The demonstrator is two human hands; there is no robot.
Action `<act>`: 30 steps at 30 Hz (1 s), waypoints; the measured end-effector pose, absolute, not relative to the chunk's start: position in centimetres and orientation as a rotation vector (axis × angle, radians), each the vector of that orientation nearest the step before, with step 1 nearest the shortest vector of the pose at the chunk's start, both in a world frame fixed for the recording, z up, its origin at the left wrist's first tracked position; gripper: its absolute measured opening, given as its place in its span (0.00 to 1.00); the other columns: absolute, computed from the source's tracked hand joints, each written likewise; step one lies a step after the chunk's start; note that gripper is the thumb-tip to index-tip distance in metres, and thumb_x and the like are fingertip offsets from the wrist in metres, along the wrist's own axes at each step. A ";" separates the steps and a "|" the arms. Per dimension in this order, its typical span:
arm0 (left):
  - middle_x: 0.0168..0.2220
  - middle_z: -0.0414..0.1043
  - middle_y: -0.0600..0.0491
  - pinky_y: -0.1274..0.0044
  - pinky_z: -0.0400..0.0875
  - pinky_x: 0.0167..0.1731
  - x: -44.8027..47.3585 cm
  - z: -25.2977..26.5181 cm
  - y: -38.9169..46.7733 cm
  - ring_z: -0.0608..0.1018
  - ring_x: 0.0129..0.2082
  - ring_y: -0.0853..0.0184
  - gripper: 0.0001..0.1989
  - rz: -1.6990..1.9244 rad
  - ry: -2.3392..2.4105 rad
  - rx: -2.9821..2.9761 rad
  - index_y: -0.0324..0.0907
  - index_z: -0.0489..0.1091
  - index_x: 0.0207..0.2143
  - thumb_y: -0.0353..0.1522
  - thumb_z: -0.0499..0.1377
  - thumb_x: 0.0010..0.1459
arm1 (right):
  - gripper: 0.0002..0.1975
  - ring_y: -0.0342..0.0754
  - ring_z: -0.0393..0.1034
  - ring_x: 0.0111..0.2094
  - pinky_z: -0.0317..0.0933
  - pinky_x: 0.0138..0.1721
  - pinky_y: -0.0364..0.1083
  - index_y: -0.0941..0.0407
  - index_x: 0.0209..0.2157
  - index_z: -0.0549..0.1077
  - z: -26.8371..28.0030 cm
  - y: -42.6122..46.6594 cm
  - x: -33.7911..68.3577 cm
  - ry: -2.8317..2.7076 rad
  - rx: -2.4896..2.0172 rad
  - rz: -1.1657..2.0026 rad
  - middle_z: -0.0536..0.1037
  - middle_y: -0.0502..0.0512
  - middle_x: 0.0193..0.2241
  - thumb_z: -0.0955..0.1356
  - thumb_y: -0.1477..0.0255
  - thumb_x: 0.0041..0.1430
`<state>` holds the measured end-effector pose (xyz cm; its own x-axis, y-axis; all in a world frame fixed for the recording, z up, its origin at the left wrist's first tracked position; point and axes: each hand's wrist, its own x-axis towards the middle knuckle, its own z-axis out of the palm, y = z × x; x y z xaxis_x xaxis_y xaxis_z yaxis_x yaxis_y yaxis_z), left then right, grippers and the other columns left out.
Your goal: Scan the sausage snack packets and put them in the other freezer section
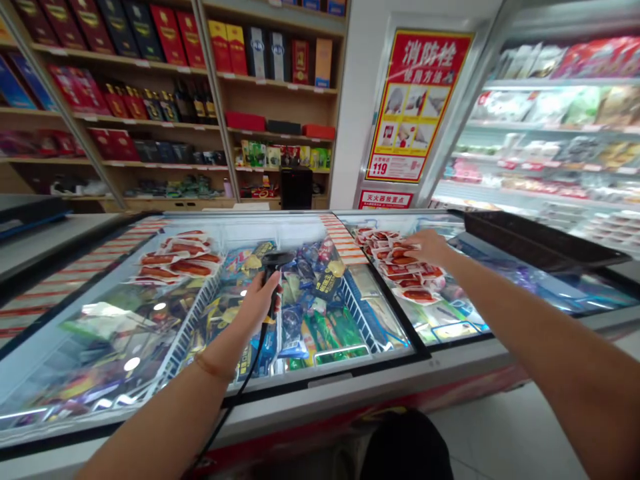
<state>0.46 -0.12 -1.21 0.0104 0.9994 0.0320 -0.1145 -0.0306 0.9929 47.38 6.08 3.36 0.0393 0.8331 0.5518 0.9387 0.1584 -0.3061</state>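
My left hand (265,297) is wrapped round the handle of a black barcode scanner (273,267), whose cable (253,370) runs down along my forearm. The scanner is held above the glass lid of a chest freezer, over packs of frozen goods. My right hand (425,247) reaches to a pile of sausage packs (413,280) on the right part of the freezer top. Its fingers are bent down onto a sausage pack (400,253) near the back of that pile; the fingertips are partly hidden. A second pile of sausage packs (177,259) lies on the glass at the left.
White wire baskets (193,327) hold bagged goods under the glass. A long dark tray (540,240) lies on the freezer at the right. Shelves with boxes (280,100) and bottles stand behind, beside a red fire-hydrant poster (420,103). A refrigerated display (550,133) stands at the right.
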 end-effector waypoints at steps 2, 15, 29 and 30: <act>0.23 0.69 0.61 0.81 0.64 0.13 0.0 -1.0 -0.2 0.68 0.14 0.75 0.25 1.282 1.120 1.157 0.43 0.62 0.34 0.52 0.65 0.49 | 0.06 0.62 0.70 0.46 0.55 0.56 0.68 0.50 0.24 0.75 3.4 6.0 47.6 -1.861 -1.779 -0.250 0.79 0.56 0.29 0.76 0.69 0.49; 0.23 0.67 0.61 0.81 0.60 0.13 -0.8 0.0 -0.2 0.67 0.13 0.74 0.23 1.311 1.134 1.248 0.44 0.62 0.35 0.49 0.66 0.51 | 0.09 0.54 0.72 0.40 0.63 0.43 0.50 0.53 0.44 0.75 2.4 9.5 28.8 -1.912 -1.710 -0.117 0.80 0.56 0.39 0.63 0.70 0.69; 0.24 0.69 0.59 0.80 0.62 0.13 -0.8 -0.2 -0.3 0.67 0.14 0.75 0.23 1.218 1.201 1.293 0.44 0.62 0.36 0.50 0.64 0.52 | 0.18 0.57 0.69 0.57 0.61 0.59 0.54 0.56 0.53 0.74 -4.7 11.1 24.5 -2.147 -1.404 0.106 0.77 0.63 0.54 0.69 0.66 0.64; 0.24 0.69 0.59 0.80 0.62 0.13 -0.8 -0.1 -0.4 0.67 0.14 0.75 0.23 1.208 1.200 1.298 0.44 0.62 0.36 0.51 0.64 0.52 | 0.17 0.57 0.69 0.57 0.61 0.59 0.55 0.56 0.52 0.74 -4.7 11.0 24.7 -2.169 -1.406 0.117 0.77 0.63 0.53 0.70 0.67 0.62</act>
